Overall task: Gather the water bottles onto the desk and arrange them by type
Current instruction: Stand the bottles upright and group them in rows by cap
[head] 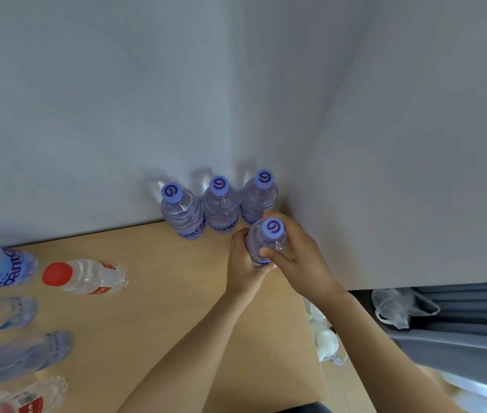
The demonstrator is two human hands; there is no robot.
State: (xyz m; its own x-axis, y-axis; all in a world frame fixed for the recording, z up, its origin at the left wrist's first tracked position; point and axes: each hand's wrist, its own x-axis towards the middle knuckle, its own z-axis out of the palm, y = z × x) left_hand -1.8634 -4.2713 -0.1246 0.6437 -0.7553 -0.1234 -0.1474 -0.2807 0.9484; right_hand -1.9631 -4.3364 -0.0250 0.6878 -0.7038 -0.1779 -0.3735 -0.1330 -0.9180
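Fingers of the left hand [243, 263] and right hand [295, 257] wrap a clear blue-capped plastic water bottle [266, 242], upright just in front of a row of three matching bottles [221, 204] against the wall. This looks like placement; next, release it squarely, then fetch the red-capped clear bottle [87, 277] lying well left on the wooden tabletop [161, 308].

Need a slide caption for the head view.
Both hands place a fourth blue-capped bottle by three standing upright.
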